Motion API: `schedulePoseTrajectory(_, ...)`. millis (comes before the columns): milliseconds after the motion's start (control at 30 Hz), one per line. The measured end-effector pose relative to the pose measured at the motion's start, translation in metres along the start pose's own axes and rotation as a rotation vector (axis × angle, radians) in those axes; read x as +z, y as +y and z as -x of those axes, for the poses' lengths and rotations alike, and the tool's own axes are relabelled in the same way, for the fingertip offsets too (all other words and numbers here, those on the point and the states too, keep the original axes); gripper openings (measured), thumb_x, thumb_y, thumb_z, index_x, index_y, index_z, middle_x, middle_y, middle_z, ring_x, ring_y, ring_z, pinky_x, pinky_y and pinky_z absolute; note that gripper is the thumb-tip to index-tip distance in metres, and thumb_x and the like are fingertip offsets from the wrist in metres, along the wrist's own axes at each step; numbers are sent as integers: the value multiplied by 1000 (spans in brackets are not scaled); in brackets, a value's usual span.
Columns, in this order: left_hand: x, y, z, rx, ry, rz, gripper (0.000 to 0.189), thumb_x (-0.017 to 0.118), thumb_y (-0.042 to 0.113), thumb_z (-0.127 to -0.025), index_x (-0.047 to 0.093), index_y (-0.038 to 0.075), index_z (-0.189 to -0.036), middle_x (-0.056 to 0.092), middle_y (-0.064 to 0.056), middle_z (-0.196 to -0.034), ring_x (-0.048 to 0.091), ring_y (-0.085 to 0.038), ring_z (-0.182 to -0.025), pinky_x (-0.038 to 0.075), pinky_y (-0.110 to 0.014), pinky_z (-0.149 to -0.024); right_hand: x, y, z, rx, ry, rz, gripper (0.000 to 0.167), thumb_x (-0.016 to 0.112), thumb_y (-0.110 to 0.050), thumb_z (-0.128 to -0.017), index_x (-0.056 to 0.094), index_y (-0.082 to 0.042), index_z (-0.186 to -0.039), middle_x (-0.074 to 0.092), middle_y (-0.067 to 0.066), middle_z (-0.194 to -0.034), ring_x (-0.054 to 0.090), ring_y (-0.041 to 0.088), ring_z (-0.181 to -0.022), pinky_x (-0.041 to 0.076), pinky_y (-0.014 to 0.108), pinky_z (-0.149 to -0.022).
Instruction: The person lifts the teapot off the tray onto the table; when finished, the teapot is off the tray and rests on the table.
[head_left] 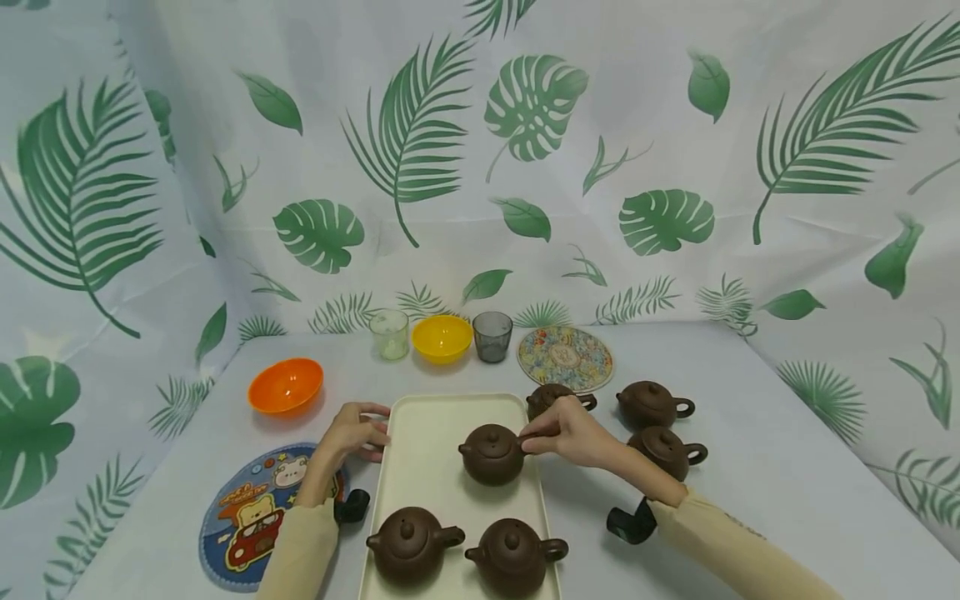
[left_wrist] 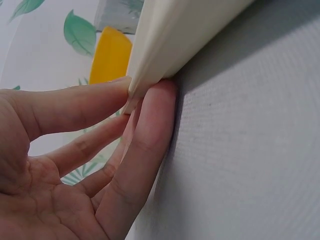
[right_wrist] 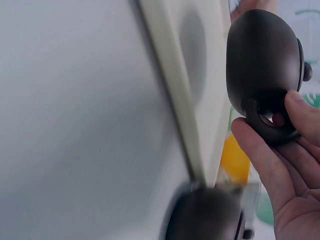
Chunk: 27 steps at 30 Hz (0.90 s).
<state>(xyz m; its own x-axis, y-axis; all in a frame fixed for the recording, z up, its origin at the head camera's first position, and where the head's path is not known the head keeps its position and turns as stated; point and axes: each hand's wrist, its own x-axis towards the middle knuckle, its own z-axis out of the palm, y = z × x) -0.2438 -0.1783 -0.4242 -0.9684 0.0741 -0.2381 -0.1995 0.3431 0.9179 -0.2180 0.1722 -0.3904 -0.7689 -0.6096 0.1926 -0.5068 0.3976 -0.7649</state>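
By its loop handle my right hand point(head_left: 576, 435) grips a dark brown teapot point(head_left: 492, 460). In the right wrist view this teapot point(right_wrist: 262, 60) hangs above the cream tray point(right_wrist: 172, 60), casting a shadow on it, with my thumb and fingers around the handle. At the tray's left edge, my left hand point(head_left: 351, 435) pinches the rim; the left wrist view shows the thumb on the tray point(left_wrist: 155, 50) and a finger under it. Two more brown teapots, one on the left point(head_left: 407, 546) and one on the right point(head_left: 513, 557), stand at the tray's near end.
Right of the tray are three teapots: one behind my hand point(head_left: 547, 400), one farther right point(head_left: 649, 404), one by my forearm point(head_left: 666, 450). Behind stand a green glass point(head_left: 389, 335), yellow bowl point(head_left: 442, 340), grey glass point(head_left: 492, 337) and patterned mat point(head_left: 566, 358). Leftward are an orange bowl point(head_left: 286, 387) and blue mat point(head_left: 225, 533).
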Motion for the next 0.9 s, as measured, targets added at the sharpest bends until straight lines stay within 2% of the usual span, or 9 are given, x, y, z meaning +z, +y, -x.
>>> schedulePoseTrajectory(200, 1, 0, 3, -8, 6, -4, 49, 65, -11, -78, 54, -9, -126, 64, -20, -91, 66, -21, -65, 59, -37, -56, -25, 12, 29, 58, 17, 37, 17, 71, -10, -85, 75, 2, -95, 74, 8, -85, 67, 5, -74, 50, 19, -57)
schedulePoseTrajectory(300, 1, 0, 4, -5, 8, 0, 48, 65, -11, -79, 54, -9, -126, 64, -21, -92, 65, -21, -65, 59, -37, -56, -34, 17, 39, 60, 32, 77, 15, 72, -10, -84, 76, 0, -94, 74, 6, -84, 63, 1, -70, 47, 18, -54)
schedulePoseTrajectory(433, 1, 1, 4, -3, 8, 5, 47, 64, -11, -79, 55, -9, -125, 64, -21, -92, 65, -20, -65, 59, -37, -56, -43, 25, 50, 67, 50, 101, 14, 72, -8, -84, 76, 0, -95, 74, 7, -85, 64, 1, -72, 49, 18, -56)
schedulePoseTrajectory(533, 1, 0, 3, -3, 9, 5, 47, 64, -11, -78, 55, -9, -125, 64, -20, -92, 65, -20, -65, 59, -37, -56, -47, 28, 54, 68, 67, 108, 15, 72, -7, -84, 76, 2, -96, 74, 8, -86, 67, 3, -78, 54, 20, -61)
schedulePoseTrajectory(800, 1, -1, 2, 9, 8, 14, 47, 65, -12, -78, 56, -9, -124, 65, -19, -89, 65, -20, -62, 59, -37, -56, -52, 32, 53, 72, 65, 142, 14, 73, -7, -82, 76, 2, -93, 74, 7, -83, 61, -1, -69, 47, 18, -56)
schedulePoseTrajectory(900, 1, 0, 1, 8, 11, 18, 46, 65, -12, -78, 56, -9, -123, 64, -18, -89, 65, -20, -61, 59, -37, -56, -54, 32, 53, 72, 54, 155, 14, 73, -6, -81, 76, 3, -92, 74, 9, -84, 63, 0, -70, 50, 18, -57)
